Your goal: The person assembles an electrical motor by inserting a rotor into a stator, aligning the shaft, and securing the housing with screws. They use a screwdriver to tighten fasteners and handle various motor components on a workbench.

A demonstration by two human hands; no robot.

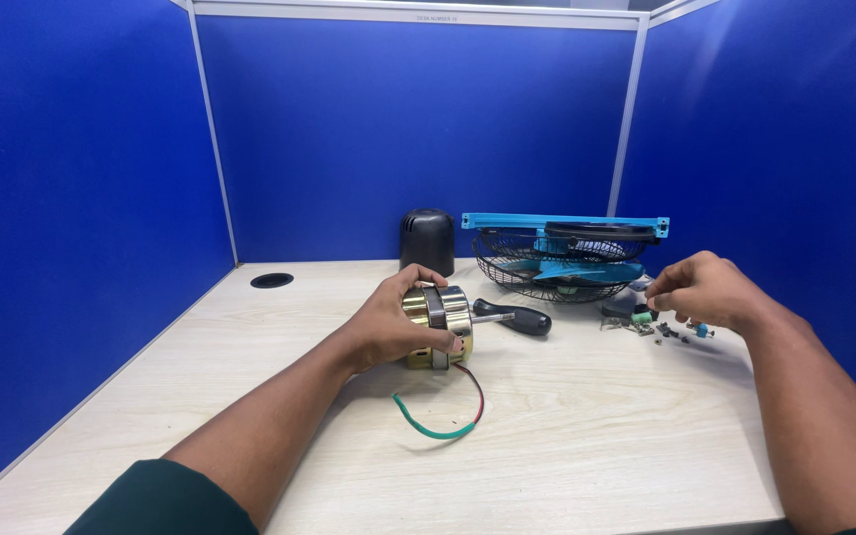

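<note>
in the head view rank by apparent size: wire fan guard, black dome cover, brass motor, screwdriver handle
1. Wire fan guard, by far the widest.
2. Brass motor, held in the left hand, and black dome cover: too alike to rank, and the motor sits nearer the camera.
3. Screwdriver handle, smallest.

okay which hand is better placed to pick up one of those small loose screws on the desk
Right, most likely. The right hand hovers directly over the small screws, while the left hand grips the motor.
</note>
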